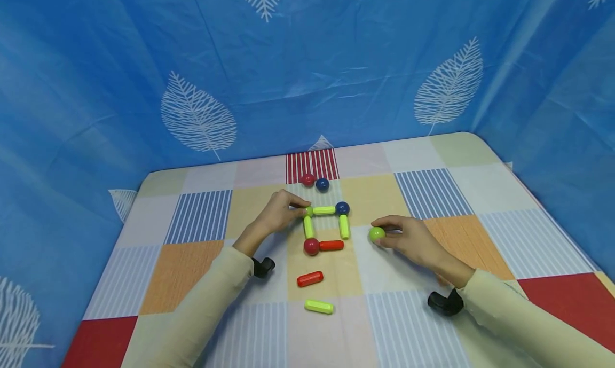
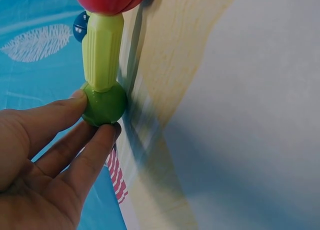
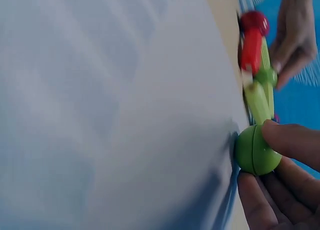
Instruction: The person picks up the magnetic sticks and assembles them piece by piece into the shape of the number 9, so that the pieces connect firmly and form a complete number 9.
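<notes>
My left hand (image 1: 280, 214) pinches a green ball (image 2: 104, 106) at the far-left corner of a square of balls and sticks. From that ball one yellow-green stick (image 1: 324, 210) runs right to a blue ball (image 1: 343, 208), and another (image 1: 308, 227) runs down to a red ball (image 1: 311, 246). A third yellow-green stick (image 1: 344, 227) hangs off the blue ball, and a red stick (image 1: 331, 245) extends from the red ball. The near-right corner has no ball. To its right, my right hand (image 1: 412, 241) holds a second green ball (image 3: 257, 150) between thumb and fingers, close to the cloth.
Behind the square lie a loose red ball (image 1: 308, 180) and a dark blue ball (image 1: 322, 184). Nearer me are a loose red stick (image 1: 309, 279) and a yellow-green stick (image 1: 319, 306). A patchwork cloth (image 1: 192, 282) covers the table; a blue curtain (image 1: 307, 63) hangs behind it.
</notes>
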Demonstrator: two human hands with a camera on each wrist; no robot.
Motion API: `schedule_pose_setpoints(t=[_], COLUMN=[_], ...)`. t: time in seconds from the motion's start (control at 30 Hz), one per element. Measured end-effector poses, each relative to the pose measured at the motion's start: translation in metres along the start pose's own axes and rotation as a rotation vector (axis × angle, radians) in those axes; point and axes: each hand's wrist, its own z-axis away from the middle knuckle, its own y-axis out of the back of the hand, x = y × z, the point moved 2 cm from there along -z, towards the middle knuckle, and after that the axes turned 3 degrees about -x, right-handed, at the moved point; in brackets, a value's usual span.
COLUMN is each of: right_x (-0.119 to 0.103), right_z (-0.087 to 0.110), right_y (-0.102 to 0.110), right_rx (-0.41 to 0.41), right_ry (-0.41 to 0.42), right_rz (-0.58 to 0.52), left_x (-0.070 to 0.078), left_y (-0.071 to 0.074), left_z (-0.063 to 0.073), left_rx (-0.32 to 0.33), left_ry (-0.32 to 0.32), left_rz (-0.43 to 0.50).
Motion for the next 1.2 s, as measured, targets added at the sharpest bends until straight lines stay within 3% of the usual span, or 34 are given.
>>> schedule_pose_setpoints(t=[0.23, 0.77, 1.2], right_x=[-0.013, -0.03, -0.03], right_z=[0.001, -0.006, -0.009], right_y=[-0.022, -0.043, -0.045], right_rx=[0.001, 0.035, 0.034], right_ry=[0.01, 0.086, 0.07], right_rz=[-0.047, -0.114, -0.053], left_x=[0.0, 0.001, -0.001], left_y=[-0.002, 0.0, -0.002], left_z=[-0.001, -0.001, 0.001], left_rx=[-0.008, -0.012, 0.018], left_ry=[0.004, 0.023, -0.016], left_rz=[0.012, 0.013, -0.016])
